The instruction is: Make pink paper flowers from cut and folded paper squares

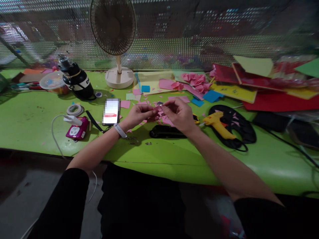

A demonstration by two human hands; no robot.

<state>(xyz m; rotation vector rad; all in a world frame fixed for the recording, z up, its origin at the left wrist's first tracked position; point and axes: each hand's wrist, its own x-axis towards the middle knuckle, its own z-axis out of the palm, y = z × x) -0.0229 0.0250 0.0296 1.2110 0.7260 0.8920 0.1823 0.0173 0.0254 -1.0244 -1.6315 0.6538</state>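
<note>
Over the middle of the green table, my left hand [142,114] and my right hand [179,114] meet at a small piece of pink paper [158,108]. The fingers of both hands are pinched closed on it, thumbs inward. Loose pink paper scraps [165,120] lie on the table under and behind my fingertips. Just below my hands rests a long black object [165,131], perhaps a stapler; my right forearm partly covers it. A yellow glue gun [219,124] lies right of my right hand on a black padded ring [245,132].
A lit phone [111,112] and a purple power socket [77,130] with a white cable lie left. A black bottle [77,81] and a fan [119,78] stand behind. Crumpled pink paper [196,83], blue paper pieces [213,96] and red sheets [279,101] lie back right.
</note>
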